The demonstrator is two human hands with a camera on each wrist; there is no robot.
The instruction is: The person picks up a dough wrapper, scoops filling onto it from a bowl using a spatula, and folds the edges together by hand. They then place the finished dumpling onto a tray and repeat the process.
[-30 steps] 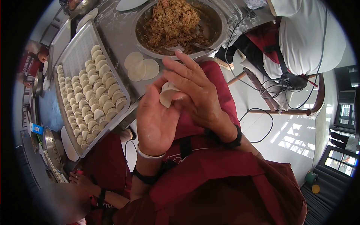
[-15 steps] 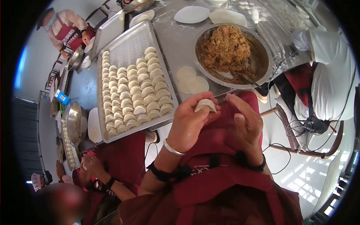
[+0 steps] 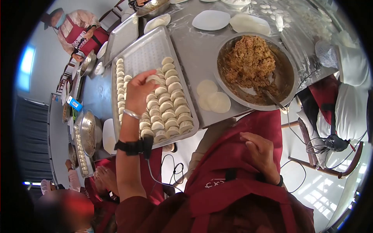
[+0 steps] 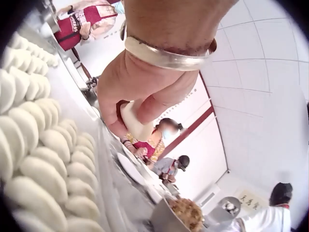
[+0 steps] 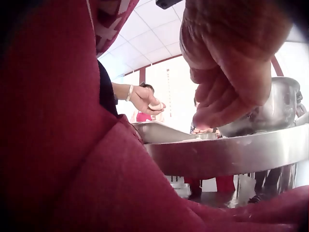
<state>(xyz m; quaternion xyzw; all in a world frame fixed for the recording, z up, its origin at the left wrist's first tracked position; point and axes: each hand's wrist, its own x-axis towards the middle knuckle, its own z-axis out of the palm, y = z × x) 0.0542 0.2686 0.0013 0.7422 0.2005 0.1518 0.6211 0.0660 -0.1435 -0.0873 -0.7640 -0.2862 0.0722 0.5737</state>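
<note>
My left hand (image 3: pixel 138 95) reaches out over the metal tray (image 3: pixel 144 52), pinching a folded dumpling (image 3: pixel 156 80) between thumb and fingers. In the left wrist view the pale dumpling (image 4: pixel 134 120) shows between the fingertips, raised beside the rows. Below and around the hand, rows of finished dumplings (image 3: pixel 176 95) fill the near part of the tray; its far part is bare perforated metal. My right hand (image 3: pixel 261 153) hangs in front of the apron with fingers loosely bent and nothing in them. Several round dough wrappers (image 3: pixel 217 102) lie on the table right of the tray.
A large steel bowl (image 3: pixel 286 79) of brown filling (image 3: pixel 250 56) stands right of the wrappers, a utensil handle (image 3: pixel 275 100) leaning over its rim. White plates (image 3: pixel 211 20) sit farther back. Another person (image 3: pixel 83 33) stands across the table. A chair (image 3: pixel 326 160) is at the right.
The hands pressed the dumpling together, then parted. My left hand carried it leftward over the tray, while my right hand dropped back toward the apron. The head view swung left.
</note>
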